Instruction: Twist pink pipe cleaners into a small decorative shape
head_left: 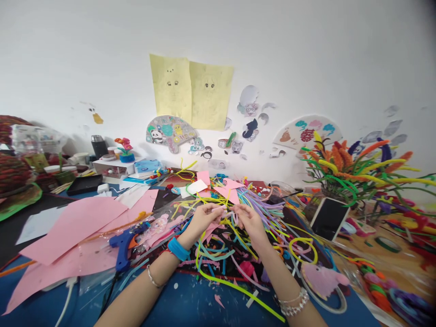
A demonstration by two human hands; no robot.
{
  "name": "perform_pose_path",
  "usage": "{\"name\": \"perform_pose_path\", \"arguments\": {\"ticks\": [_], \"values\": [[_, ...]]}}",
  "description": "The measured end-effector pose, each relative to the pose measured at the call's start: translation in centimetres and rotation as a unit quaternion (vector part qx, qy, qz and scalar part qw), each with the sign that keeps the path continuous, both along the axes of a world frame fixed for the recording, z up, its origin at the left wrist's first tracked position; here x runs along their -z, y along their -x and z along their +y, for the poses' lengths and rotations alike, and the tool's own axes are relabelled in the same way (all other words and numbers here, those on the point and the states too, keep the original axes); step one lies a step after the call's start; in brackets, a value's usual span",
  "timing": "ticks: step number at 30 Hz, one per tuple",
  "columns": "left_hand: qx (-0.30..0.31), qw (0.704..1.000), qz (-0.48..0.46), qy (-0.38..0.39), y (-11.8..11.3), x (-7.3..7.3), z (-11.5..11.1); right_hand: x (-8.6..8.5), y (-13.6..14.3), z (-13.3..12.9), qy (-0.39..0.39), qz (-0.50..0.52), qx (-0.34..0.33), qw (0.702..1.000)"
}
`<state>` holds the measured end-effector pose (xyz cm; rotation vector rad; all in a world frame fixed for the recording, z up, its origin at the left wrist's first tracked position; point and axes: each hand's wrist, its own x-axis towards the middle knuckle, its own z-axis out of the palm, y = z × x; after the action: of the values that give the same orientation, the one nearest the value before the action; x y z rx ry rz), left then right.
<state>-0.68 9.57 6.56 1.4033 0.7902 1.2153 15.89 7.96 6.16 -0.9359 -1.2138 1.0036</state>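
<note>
My left hand (206, 219) and my right hand (251, 221) are raised close together over a heap of pipe cleaners. Fingertips and thumb of the left hand pinch a pale pink-purple pipe cleaner (218, 208). The right hand's fingers are closed at the other end of it, where a bent part (232, 217) hangs down. Fingers partly cover the piece, so its full shape is hidden. Below the hands lie yellow pipe cleaners (238, 282), teal ones (213, 255) and a purple bundle (264, 200), mixed with pink paper scraps (229, 194).
A blue glue gun (123, 252) lies left of my left forearm, beside large pink sheets (76, 225). To the right, a phone (329, 219) leans before a bunch of pipe-cleaner flowers (344, 165). A pink fuzzy figure (323, 279) rests near my right wrist. The wall (289, 50) stands behind.
</note>
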Motion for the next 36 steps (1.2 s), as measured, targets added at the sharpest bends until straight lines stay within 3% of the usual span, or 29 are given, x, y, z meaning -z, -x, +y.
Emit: {"name": "perform_pose_path", "arguments": {"ticks": [9, 15, 24, 32, 36], "values": [[0.06, 0.991, -0.084, 0.08, 0.1, 0.2, -0.1, 0.3, 1.0, -0.5, -0.053, -0.116, -0.046, 0.991], [0.081, 0.991, -0.083, 0.06, 0.1, -0.2, -0.2, 0.5, 0.7, -0.5, -0.056, -0.155, -0.063, 0.984], [0.022, 0.999, -0.016, -0.029, 0.3, -1.1, -0.8, -0.7, 0.9, -1.5, -0.024, -0.167, -0.125, 0.978], [0.014, 1.0, -0.004, -0.017, 0.9, -1.2, -0.2, -1.2, 0.3, -1.4, -0.015, -0.174, -0.176, 0.969], [0.021, 1.0, -0.002, -0.003, 0.6, -1.6, -1.1, -2.5, 0.5, -1.5, -0.006, -0.193, -0.216, 0.957]]}}
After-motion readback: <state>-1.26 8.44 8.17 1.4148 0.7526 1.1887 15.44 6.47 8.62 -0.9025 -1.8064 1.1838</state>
